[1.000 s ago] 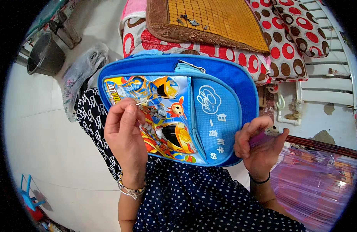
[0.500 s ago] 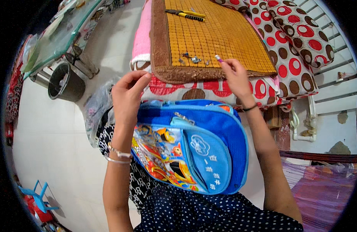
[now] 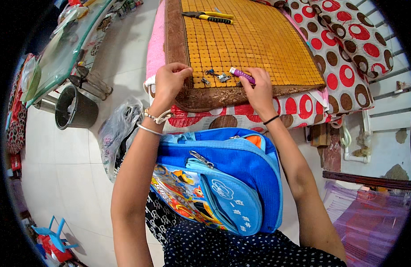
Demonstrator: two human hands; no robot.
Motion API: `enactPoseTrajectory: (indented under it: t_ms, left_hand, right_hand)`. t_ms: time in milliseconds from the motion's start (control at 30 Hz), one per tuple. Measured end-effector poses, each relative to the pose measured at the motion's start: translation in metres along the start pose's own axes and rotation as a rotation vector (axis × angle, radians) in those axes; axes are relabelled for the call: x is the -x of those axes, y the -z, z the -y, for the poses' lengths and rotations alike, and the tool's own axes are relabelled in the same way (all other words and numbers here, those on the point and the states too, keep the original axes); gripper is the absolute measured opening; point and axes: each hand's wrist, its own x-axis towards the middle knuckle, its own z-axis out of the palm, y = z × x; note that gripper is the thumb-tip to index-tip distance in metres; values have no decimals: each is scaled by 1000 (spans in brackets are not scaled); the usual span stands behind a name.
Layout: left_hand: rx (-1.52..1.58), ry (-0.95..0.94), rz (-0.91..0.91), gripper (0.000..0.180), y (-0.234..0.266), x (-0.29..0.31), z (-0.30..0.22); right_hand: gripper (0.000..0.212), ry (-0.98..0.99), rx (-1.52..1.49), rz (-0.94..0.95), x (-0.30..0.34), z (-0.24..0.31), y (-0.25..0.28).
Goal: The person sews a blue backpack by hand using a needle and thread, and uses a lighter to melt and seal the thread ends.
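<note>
My right hand [image 3: 260,92] grips a short purple tube with a white end [image 3: 243,75], held low over the near edge of the yellow tiled mat [image 3: 263,42]. Thumb and fingers pressed together, my left hand [image 3: 170,83] is at the mat's brown border; what it pinches, if anything, is hidden. Between the two hands lie several small metal pieces [image 3: 223,78], which look like zipper sliders. A blue child's backpack [image 3: 265,178] rests on my lap below both hands, its cartoon-printed front facing up. A metal zipper pull [image 3: 201,159] shows on its light-blue pocket.
Pliers with yellow and black handles [image 3: 210,18] lie farther back on the mat. A dotted cushion [image 3: 343,53] is at the right. To the left are a glass-topped table [image 3: 58,58], a dark bin [image 3: 75,109], a clear plastic bag [image 3: 120,127] and a small blue chair [image 3: 56,233].
Both hands have moved: the left rightward and forward to the mat's border, the right slightly left and down with the purple tube. The view has shifted slightly.
</note>
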Motion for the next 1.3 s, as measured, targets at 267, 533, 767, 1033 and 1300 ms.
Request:
enactPoseTrajectory:
  t_ms: [267,533,767,1033,1300]
  left_hand:
    - [78,6,127,15,25,23,-20]
    - [47,-118,192,15,15,43,-53]
    - [346,112,114,29,68,36,-18]
    - [311,418,-318,17,203,122,152]
    - [235,703,-546,14,256,227,272]
  right_hand:
    - [16,-60,-436,192,-15,66,25]
    - [16,-232,-739,487,-32,84,9]
    - [15,-317,-311,328,-38,28,33]
    - [20,-140,147,408,-38,30,-18]
    - [19,-136,305,588,-28,25,-26]
